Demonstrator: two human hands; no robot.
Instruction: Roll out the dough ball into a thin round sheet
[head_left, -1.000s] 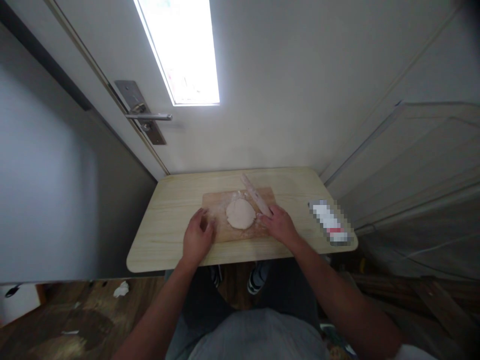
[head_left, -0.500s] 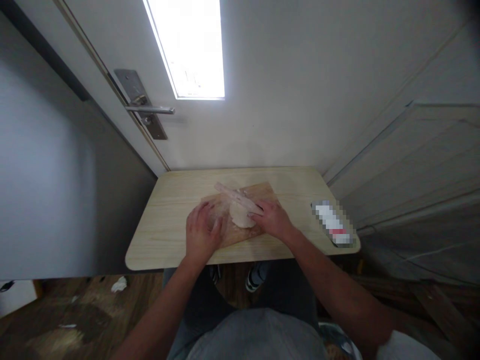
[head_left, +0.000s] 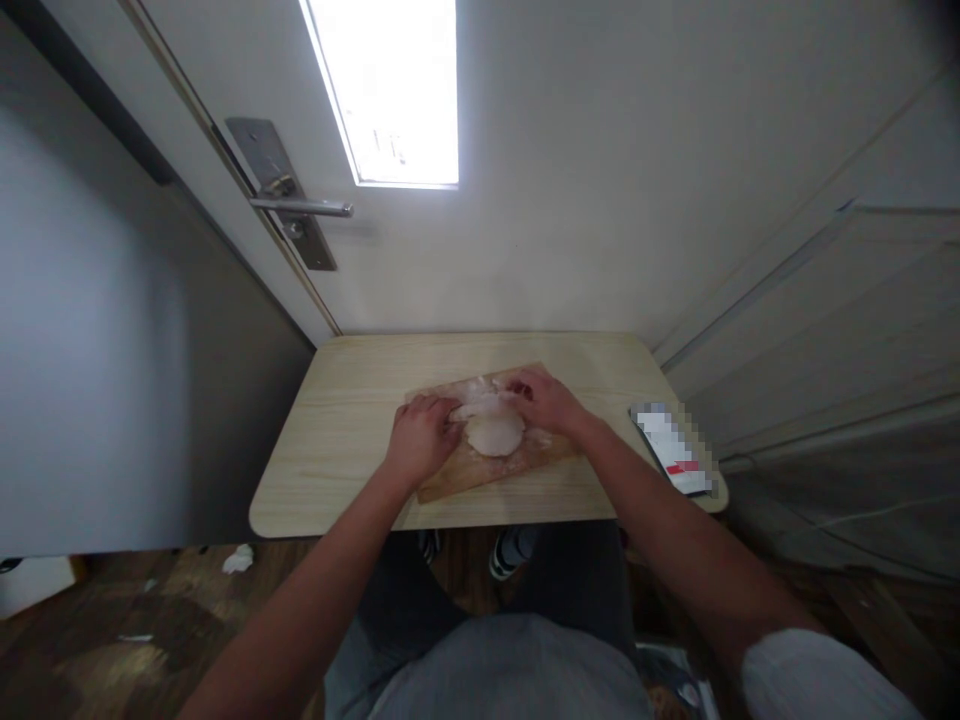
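A flat round of pale dough (head_left: pixel 496 436) lies on a flour-dusted wooden board (head_left: pixel 452 478). Across the far edge of the dough rests a pale rolling pin (head_left: pixel 484 405). My left hand (head_left: pixel 424 437) is closed round its left end, the fingers bent over it. At the other end my right hand (head_left: pixel 551 400) grips the pin with curled fingers. Both hands hide the pin's ends.
The board sits on a small light-wood table (head_left: pixel 315 440) that stands against a white door with a metal handle (head_left: pixel 311 207). At the table's right edge lies a blurred-out flat object (head_left: pixel 671 447). My legs are under the table's front edge.
The rolling pin has turned from a slant in my right hand to lying nearly level across the dough. My left hand has taken hold of its left end.
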